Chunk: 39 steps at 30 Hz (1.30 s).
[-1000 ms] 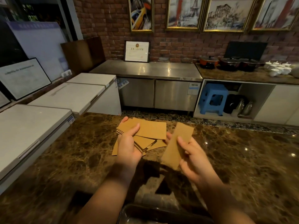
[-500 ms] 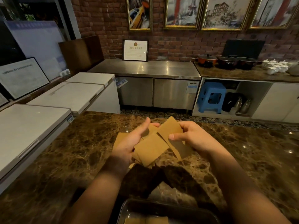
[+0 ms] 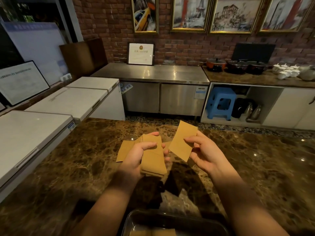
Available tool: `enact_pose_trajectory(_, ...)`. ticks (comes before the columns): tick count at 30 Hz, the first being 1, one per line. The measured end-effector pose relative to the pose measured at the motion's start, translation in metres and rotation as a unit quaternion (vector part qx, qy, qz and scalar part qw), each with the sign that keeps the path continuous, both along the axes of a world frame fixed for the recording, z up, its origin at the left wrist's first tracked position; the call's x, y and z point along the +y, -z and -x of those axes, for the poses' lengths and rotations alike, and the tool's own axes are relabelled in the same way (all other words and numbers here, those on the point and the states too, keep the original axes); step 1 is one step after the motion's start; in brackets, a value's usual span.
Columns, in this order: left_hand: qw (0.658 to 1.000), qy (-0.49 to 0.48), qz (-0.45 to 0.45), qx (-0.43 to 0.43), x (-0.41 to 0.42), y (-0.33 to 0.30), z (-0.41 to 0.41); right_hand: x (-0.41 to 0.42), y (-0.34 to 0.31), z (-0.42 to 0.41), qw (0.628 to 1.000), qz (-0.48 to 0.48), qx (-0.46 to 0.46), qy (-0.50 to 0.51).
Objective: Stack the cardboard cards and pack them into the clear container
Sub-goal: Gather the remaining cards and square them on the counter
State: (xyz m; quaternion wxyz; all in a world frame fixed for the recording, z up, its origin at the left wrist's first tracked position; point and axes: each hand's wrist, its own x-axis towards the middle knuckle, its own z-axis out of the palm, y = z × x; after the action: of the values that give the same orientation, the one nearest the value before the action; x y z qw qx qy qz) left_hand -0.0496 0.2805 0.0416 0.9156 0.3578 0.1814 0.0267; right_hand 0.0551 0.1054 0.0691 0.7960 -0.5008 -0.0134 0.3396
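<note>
Frame edge cuts off the clear container (image 3: pixel 172 220) below both hands. Left hand (image 3: pixel 136 155) grips a stack of flat brown cardboard cards (image 3: pixel 153 160); right hand (image 3: pixel 202 150) pinches one card (image 3: pixel 183 142) above the brown marble desk (image 3: pixel 68 167).

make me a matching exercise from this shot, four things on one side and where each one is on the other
Things
1. single card
2. stack of cards
3. clear container
4. blue stool

Places
A. under the far counter
B. at the bottom edge of the view, nearest the person
C. pinched in the right hand
D. gripped in the left hand

Pairs: 1-C, 2-D, 3-B, 4-A
</note>
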Motion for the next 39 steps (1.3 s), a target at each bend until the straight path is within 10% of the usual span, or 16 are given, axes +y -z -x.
enact_pose_trajectory(8,0.997,-0.061,-0.007,0.048,-0.001,-0.004,-0.006,-0.006,0.003,-0.004,0.979,-0.043,-0.197,0.027)
enact_pose_trajectory(17,0.999,0.004,-0.007,-0.038,-0.019,-0.02,-0.005,0.001,0.01,0.02,0.87,0.129,-0.476,-0.014)
enact_pose_trajectory(30,0.993,-0.104,0.056,0.004,0.007,0.053,0.016,0.031,0.051,0.023,0.848,0.194,-0.363,-0.333)
enact_pose_trajectory(33,0.979,-0.149,0.128,0.05,0.029,0.072,0.034,0.043,0.06,-0.012,0.877,0.257,-0.306,-0.265)
enact_pose_trajectory(39,0.972,-0.184,0.143,0.021,0.067,0.091,0.056,0.09,0.09,-0.08,0.719,0.453,-0.446,-0.281)
